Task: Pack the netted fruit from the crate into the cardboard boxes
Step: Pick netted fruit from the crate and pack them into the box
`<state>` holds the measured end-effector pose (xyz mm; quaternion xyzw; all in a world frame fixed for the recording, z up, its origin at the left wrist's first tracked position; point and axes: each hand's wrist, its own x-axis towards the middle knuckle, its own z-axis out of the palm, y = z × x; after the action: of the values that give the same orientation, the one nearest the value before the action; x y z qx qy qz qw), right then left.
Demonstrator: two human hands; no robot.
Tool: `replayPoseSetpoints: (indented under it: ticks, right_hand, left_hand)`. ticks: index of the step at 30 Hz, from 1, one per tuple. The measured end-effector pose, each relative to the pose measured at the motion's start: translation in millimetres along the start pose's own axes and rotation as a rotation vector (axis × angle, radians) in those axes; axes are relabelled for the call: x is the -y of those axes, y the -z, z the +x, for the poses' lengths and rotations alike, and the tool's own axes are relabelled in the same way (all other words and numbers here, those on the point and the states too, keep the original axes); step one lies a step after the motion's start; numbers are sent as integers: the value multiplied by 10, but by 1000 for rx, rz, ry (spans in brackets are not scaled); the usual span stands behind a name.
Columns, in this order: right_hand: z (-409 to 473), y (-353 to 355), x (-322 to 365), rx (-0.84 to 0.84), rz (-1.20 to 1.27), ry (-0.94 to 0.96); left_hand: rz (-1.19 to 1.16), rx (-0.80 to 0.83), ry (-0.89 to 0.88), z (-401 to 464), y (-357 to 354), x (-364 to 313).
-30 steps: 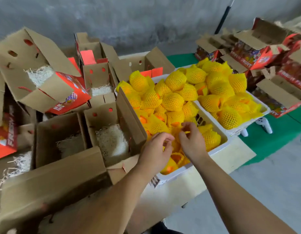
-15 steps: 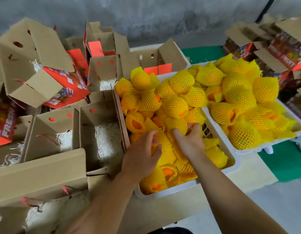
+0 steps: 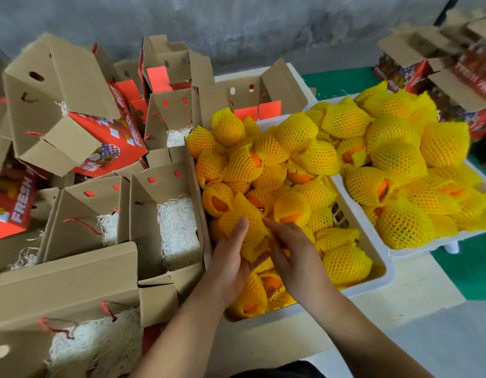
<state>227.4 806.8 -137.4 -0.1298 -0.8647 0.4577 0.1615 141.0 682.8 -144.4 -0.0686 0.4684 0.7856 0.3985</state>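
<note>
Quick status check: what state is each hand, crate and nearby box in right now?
left hand: cupping a netted fruit
right hand: fingers on the same fruit
near crate: heaped with netted fruit
far crate: heaped too
open box: flaps up, white shred inside, no fruit
red box: tipped on its side

Pale counter (image 3: 416,285) is carrying a white crate (image 3: 383,271) of netted fruit (image 3: 345,263), open cardboard boxes (image 3: 165,219) sitting just left, touching it. Second white crate (image 3: 416,249) is sitting beside it, standing over green floor (image 3: 470,271).
</note>
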Motion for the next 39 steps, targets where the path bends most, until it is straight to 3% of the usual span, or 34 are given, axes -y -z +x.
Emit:
replayPoseSetpoints:
  ticks: [4,7,10,14,17,20,24,28,31,33,36,39]
  right_hand:
    - [175,210,-29,71,49,110]
    - [455,411,-230,19,-340,18]
    - [665,346,-339,252,-676,-188]
    - [748,184,-354,119,-653,-292]
    - [675,126,-377,152,-641,-335]
    - [637,135,-369,141,-448,-328]
    - [620,131,-259,-124,-202,-258]
    - [317,241,70,-302,103,-291]
    - [26,200,538,-206,569,-401]
    - [-110,11,828,-105,809,-431]
    - [-244,-494,1280,-35,946,-487]
    - [-376,-1090,1628,43,955,-497]
  left_hand:
    - [-2,-93,-60,-5,11,11]
    - [55,-101,-138,2,44,54]
    - [149,-64,-165,7,56,121]
    - [206,-61,-203,-12,40,132]
    - [98,-37,-182,-20,20,110]
    - [-4,-69,-76,-43,-22,25]
    - [-137,-75,81,-116,-65,-107]
    - [-25,-5,22,-333,-109,-252]
    - [152,167,-121,-639,17,-510]
    - [261,169,-255,-851,264,-708]
    - [329,73,-371,-1217,731,-1030]
    - [363,-19,-325,-1570,1287,-1233]
